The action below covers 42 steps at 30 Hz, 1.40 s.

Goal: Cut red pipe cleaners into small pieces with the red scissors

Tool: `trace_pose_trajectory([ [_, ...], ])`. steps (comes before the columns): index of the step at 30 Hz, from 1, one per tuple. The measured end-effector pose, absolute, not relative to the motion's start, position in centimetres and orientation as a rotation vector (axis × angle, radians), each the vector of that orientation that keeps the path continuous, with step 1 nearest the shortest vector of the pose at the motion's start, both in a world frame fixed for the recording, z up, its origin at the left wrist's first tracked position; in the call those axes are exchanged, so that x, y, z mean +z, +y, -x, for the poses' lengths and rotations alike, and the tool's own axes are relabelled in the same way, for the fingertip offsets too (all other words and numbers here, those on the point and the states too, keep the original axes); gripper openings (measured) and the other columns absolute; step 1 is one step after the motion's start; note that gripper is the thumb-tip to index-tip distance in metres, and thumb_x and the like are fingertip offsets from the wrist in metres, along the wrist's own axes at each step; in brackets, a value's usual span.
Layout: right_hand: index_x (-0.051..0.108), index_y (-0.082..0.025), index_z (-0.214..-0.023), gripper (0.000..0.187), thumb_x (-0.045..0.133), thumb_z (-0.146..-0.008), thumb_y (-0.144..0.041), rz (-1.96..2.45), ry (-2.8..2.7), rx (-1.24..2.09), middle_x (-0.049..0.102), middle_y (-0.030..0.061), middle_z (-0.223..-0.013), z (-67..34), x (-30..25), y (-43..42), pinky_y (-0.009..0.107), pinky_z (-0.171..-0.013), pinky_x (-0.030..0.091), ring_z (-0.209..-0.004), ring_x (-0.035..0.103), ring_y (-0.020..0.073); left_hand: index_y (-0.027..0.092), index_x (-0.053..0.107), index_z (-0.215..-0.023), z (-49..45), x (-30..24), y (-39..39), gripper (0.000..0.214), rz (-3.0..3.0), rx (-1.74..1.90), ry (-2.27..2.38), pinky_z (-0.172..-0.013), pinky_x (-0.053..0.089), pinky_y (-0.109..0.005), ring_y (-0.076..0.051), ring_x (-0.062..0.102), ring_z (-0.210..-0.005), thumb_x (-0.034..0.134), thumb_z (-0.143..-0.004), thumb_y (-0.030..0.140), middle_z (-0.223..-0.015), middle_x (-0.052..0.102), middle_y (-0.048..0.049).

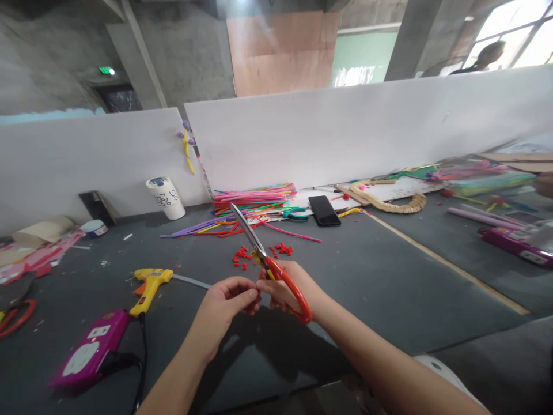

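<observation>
My right hand (287, 282) is closed around a pair of scissors (290, 288) with red handles, its blades pointing up and away to the left. My left hand (233, 300) pinches at the right hand's fingertips; a trace of red shows there, but the thing itself is mostly hidden. Just beyond the hands lie two loose clusters of short red pieces (284, 248), apparently cut pipe cleaners. Behind them is a pile of colourful pipe cleaners (254, 199), with several purple ones (194, 228) fanned out to the left.
To the left lie a yellow glue gun (151, 285) and a magenta power box (93, 351) with a black cable. Further back stand a white cup (166, 199), teal pliers (296, 214) and a black phone (324, 211). A wooden strip (449, 262) crosses the right side.
</observation>
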State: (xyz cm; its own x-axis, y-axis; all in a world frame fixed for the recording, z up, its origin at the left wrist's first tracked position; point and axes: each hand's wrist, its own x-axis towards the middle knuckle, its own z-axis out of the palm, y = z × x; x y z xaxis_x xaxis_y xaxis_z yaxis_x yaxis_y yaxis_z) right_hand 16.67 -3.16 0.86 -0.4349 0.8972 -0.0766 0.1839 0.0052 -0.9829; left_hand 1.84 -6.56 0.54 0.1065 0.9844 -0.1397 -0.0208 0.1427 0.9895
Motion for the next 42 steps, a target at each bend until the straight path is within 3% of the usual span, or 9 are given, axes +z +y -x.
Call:
trace_pose_trajectory([
  [10, 0.048, -0.016, -0.068, 0.012, 0.051, -0.071, -0.027, 1.024, -1.786, 1.402, 0.045, -0.0055, -0.051, -16.8, 0.2, -3.3, 0.015, -0.037, 0.034, -0.041, 0.044, 0.0068, 0.013, 0.061, -0.060, -2.6, 0.6, -6.9, 0.008, -1.146, 1.076, 1.177, -0.051, 0.041, -0.023, -0.011, 0.051, -0.049, 0.063, -0.064, 0.020, -0.052, 0.059, -0.0014],
  [18, 0.045, -0.018, -0.062, 0.030, 0.053, -0.071, -0.045, 1.177, -2.067, 0.694, 0.038, -0.0060, -0.052, -17.4, 0.1, -4.1, 0.018, -0.045, 0.023, -0.048, 0.032, 0.0076, 0.014, 0.061, -0.071, -0.8, 1.0, -6.3, 0.013, -0.957, 1.447, 1.185, -0.054, 0.043, -0.021, -0.011, 0.056, -0.053, 0.067, -0.061, 0.022, -0.059, 0.063, 0.0005],
  [25, 0.049, -0.018, -0.083, 0.033, 0.043, -0.077, -0.049, 1.263, -2.361, 0.298, 0.055, 0.0015, -0.065, -18.0, -0.7, -5.2, 0.022, -0.051, 0.026, -0.057, 0.050, 0.0151, 0.015, 0.062, -0.072, -0.4, 1.6, -6.5, 0.010, -0.987, 1.595, 1.127, -0.055, 0.043, -0.020, -0.010, 0.056, -0.056, 0.065, -0.064, 0.021, -0.062, 0.063, 0.0005],
  [42, 0.049, -0.016, -0.079, 0.035, 0.039, -0.080, -0.049, 1.255, -2.457, 0.120, 0.060, 0.0058, -0.071, -18.7, -1.6, -5.3, 0.025, -0.054, 0.029, -0.063, 0.055, 0.0185, 0.016, 0.063, -0.071, -0.5, 1.7, -6.8, 0.004, -1.035, 1.591, 1.039, -0.053, 0.042, -0.019, -0.008, 0.053, -0.054, 0.061, -0.069, 0.019, -0.060, 0.061, 0.0019],
])
